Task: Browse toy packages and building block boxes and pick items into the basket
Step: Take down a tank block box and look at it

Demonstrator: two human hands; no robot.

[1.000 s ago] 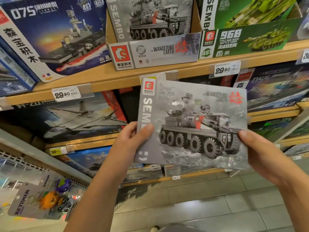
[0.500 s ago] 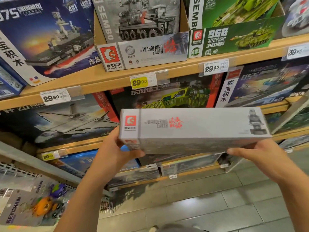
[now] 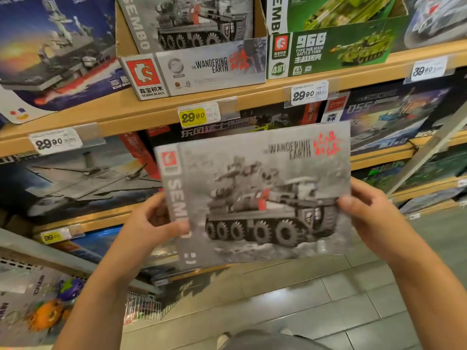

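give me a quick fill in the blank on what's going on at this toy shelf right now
1. The grey box is held by ____ hands, the left hand at its left edge and the right hand at its right edge.
2. The vehicle pictured on the held box has ____ instead of tracks.
3. The yellow price tag on the shelf edge reads ____.
4. The display carton with the tank picture is coloured ____.

Missing words: both; wheels; 29.90; green

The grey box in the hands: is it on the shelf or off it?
Off it. The grey box is held in the air in front of the shelves, left hand gripping one side edge, right hand the other.
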